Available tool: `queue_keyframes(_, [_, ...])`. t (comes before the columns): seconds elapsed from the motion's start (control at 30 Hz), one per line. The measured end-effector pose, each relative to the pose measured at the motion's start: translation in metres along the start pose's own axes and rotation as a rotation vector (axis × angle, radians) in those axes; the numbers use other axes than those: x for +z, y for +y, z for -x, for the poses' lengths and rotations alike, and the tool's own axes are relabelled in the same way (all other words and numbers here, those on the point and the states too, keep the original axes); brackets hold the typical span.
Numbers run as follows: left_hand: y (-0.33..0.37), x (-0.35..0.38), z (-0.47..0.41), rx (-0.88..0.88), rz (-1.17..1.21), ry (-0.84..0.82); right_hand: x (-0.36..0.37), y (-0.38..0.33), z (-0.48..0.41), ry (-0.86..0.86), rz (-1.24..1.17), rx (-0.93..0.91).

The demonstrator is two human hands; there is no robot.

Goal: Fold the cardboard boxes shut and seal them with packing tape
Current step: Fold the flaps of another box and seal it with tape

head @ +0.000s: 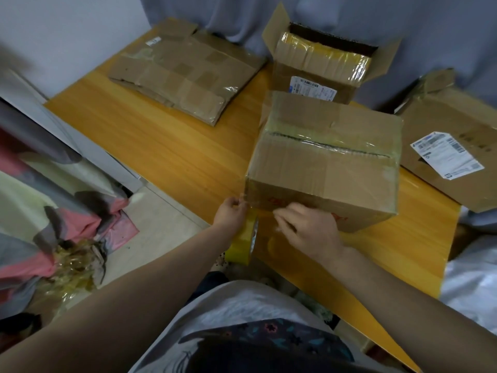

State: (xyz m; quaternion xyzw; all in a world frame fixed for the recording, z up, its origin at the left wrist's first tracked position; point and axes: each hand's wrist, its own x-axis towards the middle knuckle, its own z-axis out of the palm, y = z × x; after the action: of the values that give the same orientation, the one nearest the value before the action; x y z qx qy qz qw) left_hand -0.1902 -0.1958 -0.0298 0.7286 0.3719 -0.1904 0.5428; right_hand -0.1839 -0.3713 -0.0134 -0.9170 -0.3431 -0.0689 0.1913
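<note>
Four cardboard boxes [183,76] [317,74] [322,157] [443,117], one tape roll [242,243], two hands [231,214] [309,230].

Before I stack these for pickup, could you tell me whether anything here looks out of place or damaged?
The back box stands open, flaps up. The near box shows a dark gap along its taped seam. Crumpled tape lies on the floor.

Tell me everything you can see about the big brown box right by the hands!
The closed brown cardboard box sits upright on the orange wooden table, near its front edge. Its top flaps are folded shut, with shiny clear tape along the middle seam and older tape patches around it. Red print shows on its near side. The right hand presses on that side. The left hand pinches tape from a yellowish tape roll at the near left corner.
</note>
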Motion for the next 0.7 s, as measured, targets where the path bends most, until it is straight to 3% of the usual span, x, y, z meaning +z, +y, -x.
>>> queue_keyframes(0.03, [0.0, 0.0, -0.001, 0.007, -0.009, -0.001, -0.008, -0.007, -0.011, 0.164, -0.029, -0.084])
queue_keyframes(0.1, [-0.001, 0.001, -0.002, 0.016, -0.016, 0.003, -0.021, -0.019, -0.039, 0.287, -0.014, -0.115])
queue_keyframes(0.13, [-0.001, 0.002, -0.002, 0.016, -0.019, 0.007, -0.025, -0.023, -0.054, 0.222, 0.023, -0.055])
queue_keyframes(0.23, [-0.001, 0.003, -0.001, 0.021, -0.033, 0.019, -0.018, -0.024, -0.086, -0.274, 0.125, 0.157])
queue_keyframes(0.27, [-0.001, 0.003, -0.001, 0.019, -0.034, 0.02, -0.011, -0.024, -0.091, -0.331, 0.198, 0.167])
queue_keyframes(0.4, [0.001, 0.0, -0.001, 0.003, -0.059, 0.022, 0.012, -0.02, -0.089, -0.304, 0.449, 0.095])
queue_keyframes(0.7, [-0.009, -0.01, 0.007, -0.016, -0.135, -0.001, 0.021, -0.021, -0.087, -0.272, 0.593, 0.099])
